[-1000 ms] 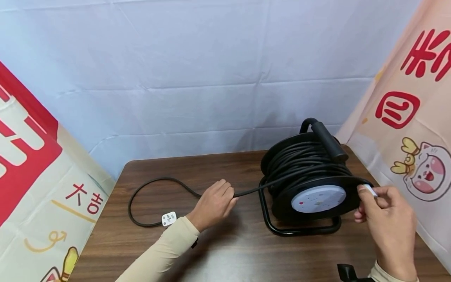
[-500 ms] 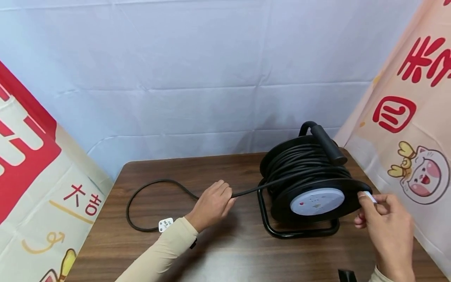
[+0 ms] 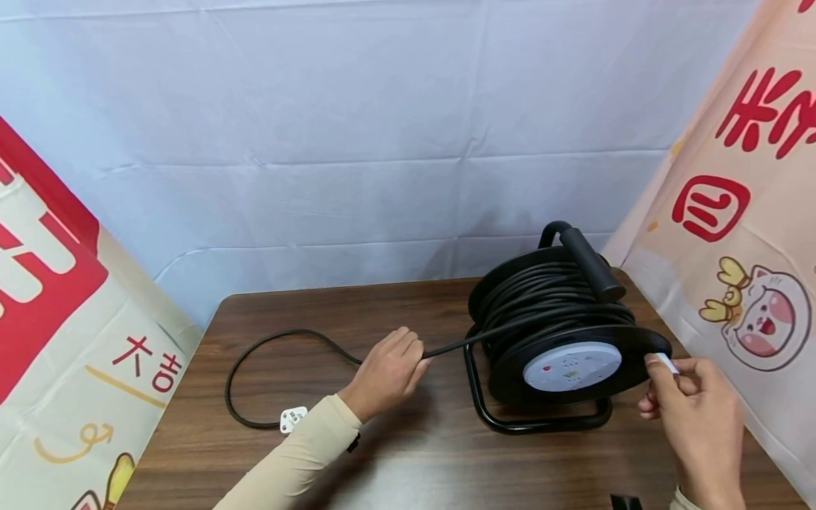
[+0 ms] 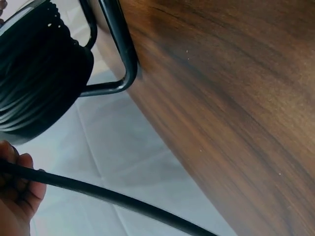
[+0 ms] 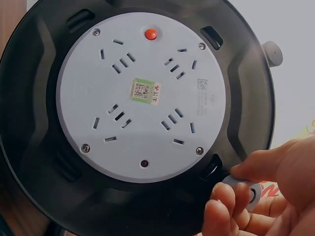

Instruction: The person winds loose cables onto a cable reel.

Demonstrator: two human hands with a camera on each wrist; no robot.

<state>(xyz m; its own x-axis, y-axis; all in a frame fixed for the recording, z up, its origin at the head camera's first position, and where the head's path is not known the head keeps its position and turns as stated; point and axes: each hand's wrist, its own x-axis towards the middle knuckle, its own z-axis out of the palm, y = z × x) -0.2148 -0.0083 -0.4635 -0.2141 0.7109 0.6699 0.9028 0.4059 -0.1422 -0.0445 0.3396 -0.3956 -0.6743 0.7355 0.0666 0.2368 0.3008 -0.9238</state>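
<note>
A black cable reel (image 3: 503, 386) stands on its tubular frame (image 3: 542, 426) at the right of the wooden table. Its round socket panel (image 5: 142, 98) is white, with a red button (image 5: 151, 34). With thumb and fingers, my right hand (image 3: 698, 418) pinches the pale crank knob (image 5: 255, 189) at the edge of the disc. My left hand (image 3: 387, 372) grips the black cable (image 3: 446, 349) to the left of the reel; its curled fingers (image 4: 23, 162) show in the left wrist view. Beyond that hand, the cable loops round to a white plug (image 3: 293, 419) beside my left sleeve.
A thick black handle (image 3: 593, 263) rises over the reel. The wooden table (image 3: 357, 308) ends at a white cloth backdrop (image 3: 357, 142). Printed banners hang at the left (image 3: 57, 297) and right (image 3: 720, 248).
The plug has shifted a little left and towards me, and its cable loop has widened slightly. Both hands keep their holds. The whole view has moved slightly.
</note>
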